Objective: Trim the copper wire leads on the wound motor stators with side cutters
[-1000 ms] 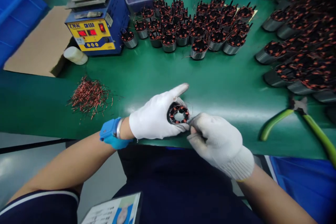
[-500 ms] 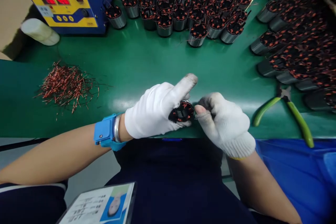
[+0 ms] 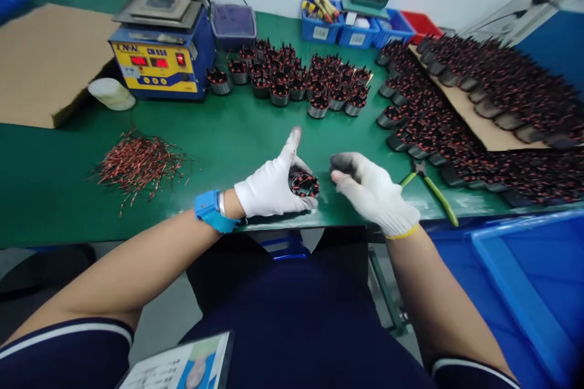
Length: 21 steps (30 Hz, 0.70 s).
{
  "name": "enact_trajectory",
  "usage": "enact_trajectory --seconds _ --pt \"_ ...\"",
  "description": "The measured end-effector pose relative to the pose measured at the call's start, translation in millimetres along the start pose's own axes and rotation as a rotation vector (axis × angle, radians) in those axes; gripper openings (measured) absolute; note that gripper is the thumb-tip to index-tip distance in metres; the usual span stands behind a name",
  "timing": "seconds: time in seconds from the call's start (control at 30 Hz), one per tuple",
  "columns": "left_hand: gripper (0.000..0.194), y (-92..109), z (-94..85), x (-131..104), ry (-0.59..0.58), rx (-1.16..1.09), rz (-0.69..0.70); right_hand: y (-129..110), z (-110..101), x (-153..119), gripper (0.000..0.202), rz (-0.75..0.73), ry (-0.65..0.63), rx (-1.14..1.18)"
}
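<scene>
The left hand (image 3: 269,188) grips the stator (image 3: 297,179), a dark, open-centred ring with copper windings (image 3: 311,180). Right of the stator, the right hand (image 3: 365,185) curls; I cannot tell whether its grip is closed.

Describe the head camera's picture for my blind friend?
A gloved left hand holds a copper-wound ring at a green table; the gloved right hand is close, not touching it. Around them are green-handled pliers, a coppery wire pile and many similar rings.

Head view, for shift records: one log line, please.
left hand: holds round copper-wound core; right hand: apart from core; green-handled pliers: on green table
</scene>
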<state>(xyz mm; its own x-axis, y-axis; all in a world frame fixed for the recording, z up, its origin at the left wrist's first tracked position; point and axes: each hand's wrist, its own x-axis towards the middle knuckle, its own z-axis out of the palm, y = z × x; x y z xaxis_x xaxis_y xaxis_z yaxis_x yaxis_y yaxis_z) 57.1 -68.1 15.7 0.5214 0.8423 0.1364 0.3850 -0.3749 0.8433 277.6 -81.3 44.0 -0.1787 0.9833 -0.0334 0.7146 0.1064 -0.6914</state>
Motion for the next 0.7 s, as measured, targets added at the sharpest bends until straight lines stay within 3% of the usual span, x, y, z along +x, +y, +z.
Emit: enact_trajectory --seconds 0.07,0.17,0.33,0.53,0.7 --pt "0.136 -2 -0.6 1 0.018 -0.028 0.005 -9 4 9 0.041 -0.073 -0.127 0.076" --pt "0.138 -4 -1.2 2 0.012 -0.036 0.004 -25 10 20 0.027 -0.097 -0.217 -0.056" --pt "0.134 -2 -3.3 3 -0.021 -0.001 -0.024 -36 15 23 0.012 -0.108 -0.17 -0.155" --pt "0.123 3 -7.6 1 -0.1 0.059 -0.012 -8 16 16 0.021 0.13 -0.104 0.106" --pt "0.117 7 -12.7 0 -0.096 0.13 -0.053 -3 -7 -5 0.024 0.176 -0.093 -0.485"
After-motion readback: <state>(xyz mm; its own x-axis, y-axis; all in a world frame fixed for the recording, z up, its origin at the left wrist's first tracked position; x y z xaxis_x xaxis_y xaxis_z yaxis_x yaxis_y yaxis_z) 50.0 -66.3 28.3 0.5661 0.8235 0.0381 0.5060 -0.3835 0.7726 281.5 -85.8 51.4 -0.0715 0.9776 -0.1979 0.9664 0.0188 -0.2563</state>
